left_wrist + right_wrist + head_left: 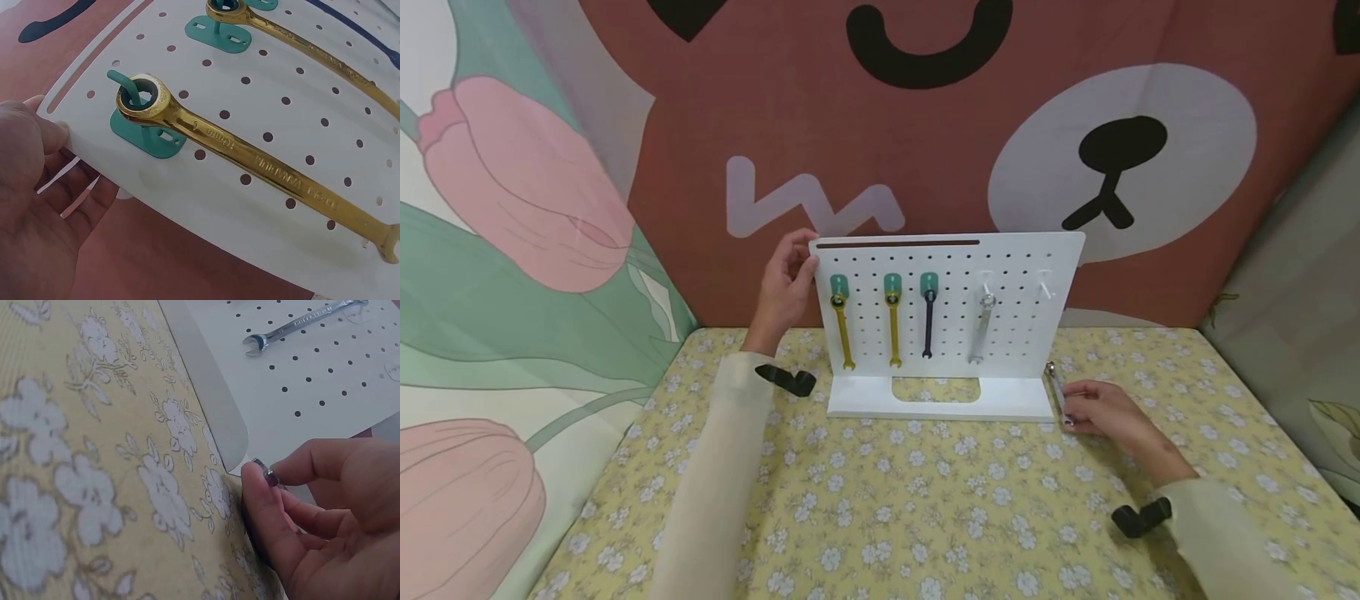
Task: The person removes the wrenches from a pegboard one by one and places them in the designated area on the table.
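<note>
A white pegboard stands on the table, and my left hand holds its upper left edge, thumb in front and fingers behind. My right hand, low beside the board's right end, pinches a silver combination wrench; only its end shows in the right wrist view. Two gold ratchet wrenches, the leftmost and its neighbour, hang from green hooks. A dark wrench hangs from a third green hook. Further right, another silver wrench hangs from a see-through hook.
A second see-through hook sits near the board's upper right. The board's flat base has a cutout in front. Yellow flowered cloth covers the table. Behind stands a printed bear backdrop, with a tulip-printed curtain at left.
</note>
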{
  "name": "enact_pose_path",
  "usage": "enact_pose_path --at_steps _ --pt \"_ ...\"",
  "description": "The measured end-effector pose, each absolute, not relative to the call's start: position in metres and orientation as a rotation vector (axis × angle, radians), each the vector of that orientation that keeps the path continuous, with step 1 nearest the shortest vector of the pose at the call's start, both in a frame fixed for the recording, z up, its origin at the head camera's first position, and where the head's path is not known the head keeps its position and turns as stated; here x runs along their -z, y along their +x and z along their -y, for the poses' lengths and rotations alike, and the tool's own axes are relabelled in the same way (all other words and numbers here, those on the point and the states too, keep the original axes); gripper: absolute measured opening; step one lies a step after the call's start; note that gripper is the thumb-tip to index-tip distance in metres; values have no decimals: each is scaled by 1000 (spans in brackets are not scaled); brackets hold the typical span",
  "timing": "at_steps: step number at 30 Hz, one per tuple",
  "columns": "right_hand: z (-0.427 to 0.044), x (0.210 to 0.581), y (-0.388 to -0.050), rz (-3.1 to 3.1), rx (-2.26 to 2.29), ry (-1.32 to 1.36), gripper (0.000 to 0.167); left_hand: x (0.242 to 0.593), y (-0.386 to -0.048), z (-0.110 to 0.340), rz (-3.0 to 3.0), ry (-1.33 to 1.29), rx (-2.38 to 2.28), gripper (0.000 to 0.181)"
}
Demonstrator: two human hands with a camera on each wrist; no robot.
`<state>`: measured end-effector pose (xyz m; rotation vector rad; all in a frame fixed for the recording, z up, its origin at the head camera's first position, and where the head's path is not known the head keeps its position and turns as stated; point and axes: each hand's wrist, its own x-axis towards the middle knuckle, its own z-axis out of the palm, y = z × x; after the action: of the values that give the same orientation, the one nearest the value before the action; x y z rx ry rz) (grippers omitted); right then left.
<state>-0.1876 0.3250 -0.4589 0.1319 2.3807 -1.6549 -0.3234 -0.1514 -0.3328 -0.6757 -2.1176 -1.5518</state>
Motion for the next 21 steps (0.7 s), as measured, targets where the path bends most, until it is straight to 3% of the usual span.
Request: enact_pose_path --at_steps 16,21 --pt "-311 460 -194 -2554 1466 138 45 335 -324 149 2073 -691 1589 32" --pt "-309 456 -192 -2617 1365 144 42 325 -310 145 2058 -711 1579 31"
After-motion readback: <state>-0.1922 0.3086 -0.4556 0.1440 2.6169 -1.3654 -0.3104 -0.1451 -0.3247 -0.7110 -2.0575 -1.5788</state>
